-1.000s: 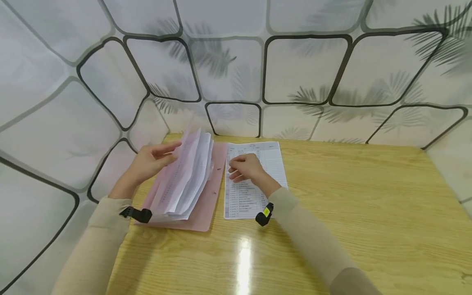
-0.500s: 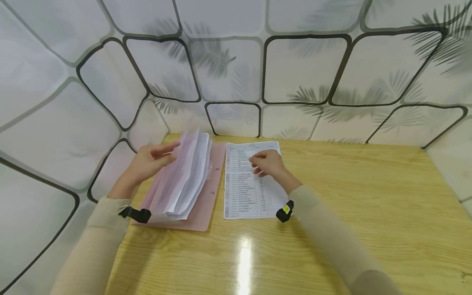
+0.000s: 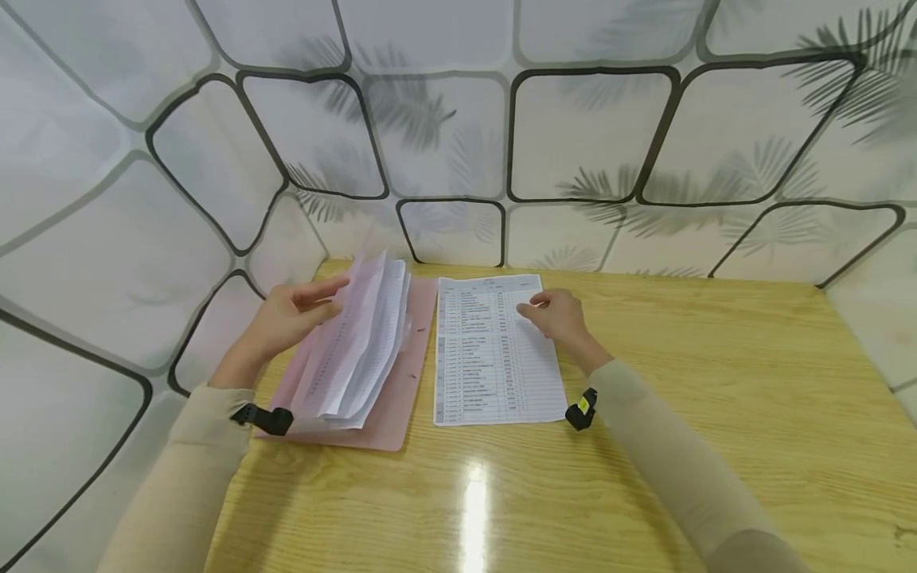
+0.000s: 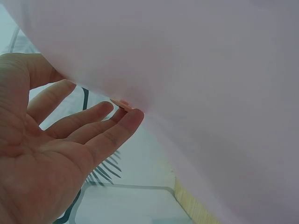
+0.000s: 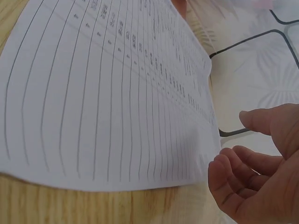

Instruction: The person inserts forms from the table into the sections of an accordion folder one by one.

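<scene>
A pink folder (image 3: 380,434) lies at the left, one side flat on the table and its upper side raised with several white pages (image 3: 358,382). My left hand (image 3: 286,318) holds up the raised pink cover (image 4: 196,88) by its edge. In the left wrist view the thumb passes behind the cover and the fingers lie on the near face. Flat to the folder's right is a printed sheet (image 3: 473,374) with ruled rows. My right hand (image 3: 559,318) hovers at its upper right edge, fingers loosely bent, thumb apart, nothing between them.
The wooden table (image 3: 688,382) extends to the right and toward the front, with a bright reflection near the middle. A wall (image 3: 587,135) patterned with dark outlines and leaves rises behind and at the left, close to the folder.
My right hand has slid rightward from over the sheet's left part to its right edge, uncovering the printed rows. My left hand and the raised folder stay nearly still.
</scene>
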Available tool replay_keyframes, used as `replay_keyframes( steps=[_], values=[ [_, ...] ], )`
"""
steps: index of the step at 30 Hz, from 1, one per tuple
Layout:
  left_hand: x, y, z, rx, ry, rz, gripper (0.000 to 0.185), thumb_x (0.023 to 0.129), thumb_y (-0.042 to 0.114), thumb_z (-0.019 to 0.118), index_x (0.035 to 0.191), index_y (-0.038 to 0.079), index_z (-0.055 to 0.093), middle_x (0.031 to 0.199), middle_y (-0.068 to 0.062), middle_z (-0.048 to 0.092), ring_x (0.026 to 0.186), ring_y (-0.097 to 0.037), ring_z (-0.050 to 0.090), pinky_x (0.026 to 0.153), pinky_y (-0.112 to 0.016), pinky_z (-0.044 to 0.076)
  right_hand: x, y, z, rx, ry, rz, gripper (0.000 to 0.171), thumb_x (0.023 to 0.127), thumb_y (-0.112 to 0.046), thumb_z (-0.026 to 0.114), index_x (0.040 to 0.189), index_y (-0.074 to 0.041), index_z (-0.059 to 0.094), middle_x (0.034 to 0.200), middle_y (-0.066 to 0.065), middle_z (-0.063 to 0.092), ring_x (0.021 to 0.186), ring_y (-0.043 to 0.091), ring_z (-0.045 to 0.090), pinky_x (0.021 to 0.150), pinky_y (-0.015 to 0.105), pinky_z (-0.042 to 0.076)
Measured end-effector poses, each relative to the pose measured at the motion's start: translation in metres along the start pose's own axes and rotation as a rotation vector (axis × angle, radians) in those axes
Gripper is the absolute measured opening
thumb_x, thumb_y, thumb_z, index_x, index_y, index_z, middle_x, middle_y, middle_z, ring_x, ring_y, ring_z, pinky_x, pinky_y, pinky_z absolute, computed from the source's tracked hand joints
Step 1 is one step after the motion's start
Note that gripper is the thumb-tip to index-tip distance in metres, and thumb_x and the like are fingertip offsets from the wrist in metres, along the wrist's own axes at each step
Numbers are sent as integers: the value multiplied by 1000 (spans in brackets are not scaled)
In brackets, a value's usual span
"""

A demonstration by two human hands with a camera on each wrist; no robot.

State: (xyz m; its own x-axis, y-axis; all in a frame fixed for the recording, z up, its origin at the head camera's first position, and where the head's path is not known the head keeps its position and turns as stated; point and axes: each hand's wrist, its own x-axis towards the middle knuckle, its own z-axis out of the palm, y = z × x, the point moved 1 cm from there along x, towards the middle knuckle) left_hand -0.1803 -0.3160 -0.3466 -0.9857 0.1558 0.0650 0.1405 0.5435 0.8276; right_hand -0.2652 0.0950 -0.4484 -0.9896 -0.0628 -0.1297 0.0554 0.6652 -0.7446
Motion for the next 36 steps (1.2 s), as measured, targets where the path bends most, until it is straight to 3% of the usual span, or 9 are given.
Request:
replay_keyframes(
  steps=[5, 13, 15, 18, 22, 36],
  values=[
    [0, -1, 1, 1, -3, 12, 45, 100, 10, 70, 144, -1, 63, 147, -23, 59, 105, 13, 63, 85, -9, 52, 1, 8, -2, -57, 23, -5, 58, 100, -37, 69, 136, 8, 63, 131, 28, 68, 115, 41, 66, 94, 49, 56],
    [0, -3, 0, 12, -4, 15, 45, 100, 10, 70, 143, -1, 63, 146, -26, 57, 106, 13, 63, 85, -9, 52, 3, 14, 0, -195, 19, -9, 81, 94, -48, 76, 143, 12, 54, 141, 33, 59, 126, 48, 58, 104, 55, 51],
    [1, -5, 0, 14, -8, 21, 45, 101, 10, 69, 143, -3, 62, 146, -27, 57, 107, 11, 64, 85, -9, 52, 3, 16, 1, -233, 8, -1, 83, 91, -52, 77, 139, 12, 55, 138, 33, 57, 121, 46, 57, 100, 54, 52],
    [0, -3, 0, 5, -7, 25, 45, 100, 9, 69, 143, -3, 62, 146, -26, 58, 106, 12, 64, 85, -9, 52, 3, 18, 3, -286, 5, 26, 78, 87, -58, 80, 123, 9, 60, 127, 29, 57, 107, 41, 56, 83, 48, 52],
    [-1, -3, 0, -2, -5, 29, 44, 100, 8, 69, 143, -3, 63, 146, -26, 59, 105, 12, 64, 85, -9, 52, 3, 20, 5, -318, -8, 66, 69, 84, -61, 81, 102, 1, 57, 115, 24, 55, 92, 33, 52, 66, 38, 45],
    [1, -5, -1, 10, -12, 35, 45, 100, 9, 69, 144, -3, 62, 147, -25, 58, 111, 9, 63, 86, -8, 51, 4, 18, 4, -285, -31, 113, 49, 87, -44, 83, 80, -3, 57, 116, 24, 57, 79, 26, 51, 58, 31, 37]
  ],
)
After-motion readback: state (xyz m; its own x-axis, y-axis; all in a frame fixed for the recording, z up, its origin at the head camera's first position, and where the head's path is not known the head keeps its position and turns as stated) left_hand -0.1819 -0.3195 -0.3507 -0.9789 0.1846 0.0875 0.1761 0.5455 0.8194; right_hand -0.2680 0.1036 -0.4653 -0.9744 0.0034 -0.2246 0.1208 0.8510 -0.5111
